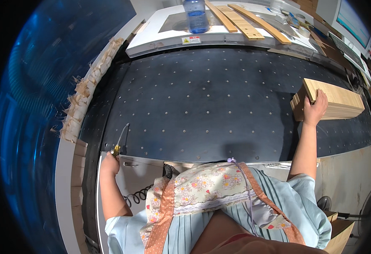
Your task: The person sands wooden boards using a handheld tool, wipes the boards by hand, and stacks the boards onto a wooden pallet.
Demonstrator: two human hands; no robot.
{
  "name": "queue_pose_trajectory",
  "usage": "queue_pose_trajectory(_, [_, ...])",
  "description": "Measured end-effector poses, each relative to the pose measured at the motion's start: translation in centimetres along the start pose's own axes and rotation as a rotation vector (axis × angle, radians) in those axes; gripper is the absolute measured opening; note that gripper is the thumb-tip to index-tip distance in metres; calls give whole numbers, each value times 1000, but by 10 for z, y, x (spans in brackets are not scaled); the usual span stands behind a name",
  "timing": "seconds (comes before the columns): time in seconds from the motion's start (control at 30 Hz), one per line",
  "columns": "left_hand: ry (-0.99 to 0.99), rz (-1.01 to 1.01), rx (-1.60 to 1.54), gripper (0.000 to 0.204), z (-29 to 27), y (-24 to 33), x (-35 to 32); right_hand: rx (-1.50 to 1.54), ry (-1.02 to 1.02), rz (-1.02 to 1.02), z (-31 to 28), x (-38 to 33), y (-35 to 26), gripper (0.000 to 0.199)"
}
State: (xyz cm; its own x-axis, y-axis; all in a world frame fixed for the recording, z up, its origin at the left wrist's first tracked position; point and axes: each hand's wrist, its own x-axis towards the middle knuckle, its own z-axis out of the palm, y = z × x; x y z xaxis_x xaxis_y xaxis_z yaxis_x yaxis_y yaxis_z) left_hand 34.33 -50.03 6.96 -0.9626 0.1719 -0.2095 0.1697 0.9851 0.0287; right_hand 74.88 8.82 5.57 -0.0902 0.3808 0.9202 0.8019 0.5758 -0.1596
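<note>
My left hand (109, 163) is closed around an air blow gun (117, 149) at the near left edge of the dark table. Its body is yellow, and its long thin bent nozzle points away from me over the tabletop. At the far right, my right hand (316, 109) grips the left end of the top board on a stack of pale wooden boards (342, 99). The fingers lie over the upper face, and the thumb is near the end. The boards lie flat on one another, their ends slightly uneven.
The black table (185, 101) is dotted with small round studs. Behind it, a white machine bed (151, 31) carries a blue water bottle (197, 19) and several wooden strips (240, 23). Left stands a ragged-edged barrier (88, 89). A coiled hose (138, 196) hangs near my waist; a monitor (354, 21) stands far right.
</note>
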Motion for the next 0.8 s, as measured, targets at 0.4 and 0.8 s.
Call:
queue_pose_trajectory(0.4, [-492, 864, 69, 45, 13, 147, -90, 1, 18, 23, 4, -4, 3, 58])
queue_pose_trajectory(0.8, [-229, 1116, 21, 30, 34, 270, -114, 21, -17, 64, 0, -5, 0, 62])
